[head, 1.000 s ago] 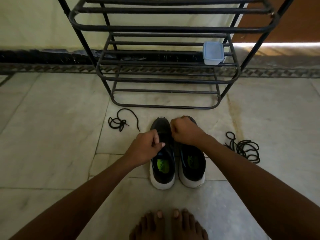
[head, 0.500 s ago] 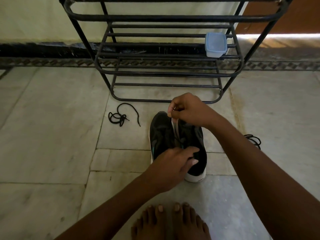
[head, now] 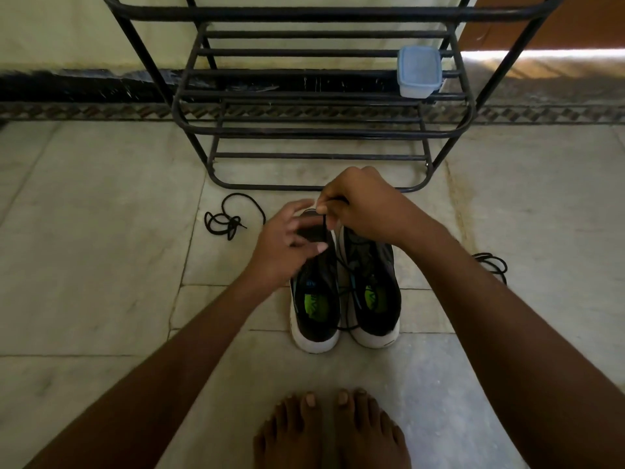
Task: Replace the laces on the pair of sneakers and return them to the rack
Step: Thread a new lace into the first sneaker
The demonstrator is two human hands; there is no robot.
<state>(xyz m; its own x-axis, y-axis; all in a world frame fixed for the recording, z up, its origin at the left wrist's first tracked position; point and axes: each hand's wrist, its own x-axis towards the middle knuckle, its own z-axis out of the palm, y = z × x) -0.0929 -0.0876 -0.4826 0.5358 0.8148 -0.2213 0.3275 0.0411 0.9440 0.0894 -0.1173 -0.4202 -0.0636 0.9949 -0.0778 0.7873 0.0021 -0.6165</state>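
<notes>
Pinching a black lace [head: 325, 221] between thumb and curled fingers: right hand [head: 365, 206], held above the toe ends of the two sneakers. Lace running down from that pinch, between the pair, then looping across the heel gap near the white soles. Left hand [head: 287, 240] just beside, fingers spread and relaxed, hovering over or touching the toe of the left sneaker [head: 316, 299]; contact not clear, some blur there. Nothing gripped in it.

Left sneaker and right sneaker [head: 373, 292] side by side on the floor [head: 101, 265], heels toward the camera, toes toward the rack [head: 318, 130], touching or nearly so. Black uppers, white soles, green insole patches showing in both openings. Standing just in front of the rack's lowest bar, not on it.

On the floor to the left of the pair, apart from it: a loose black lace in a small tangle [head: 230, 216]. To the right, partly hidden behind the right forearm: another bundle of black cord [head: 493, 264].

On a middle shelf of the rack, at its right end: a small lidded plastic box [head: 419, 72], pale blue. Bare toes [head: 333, 431] at the bottom edge, near the heels of the pair.
</notes>
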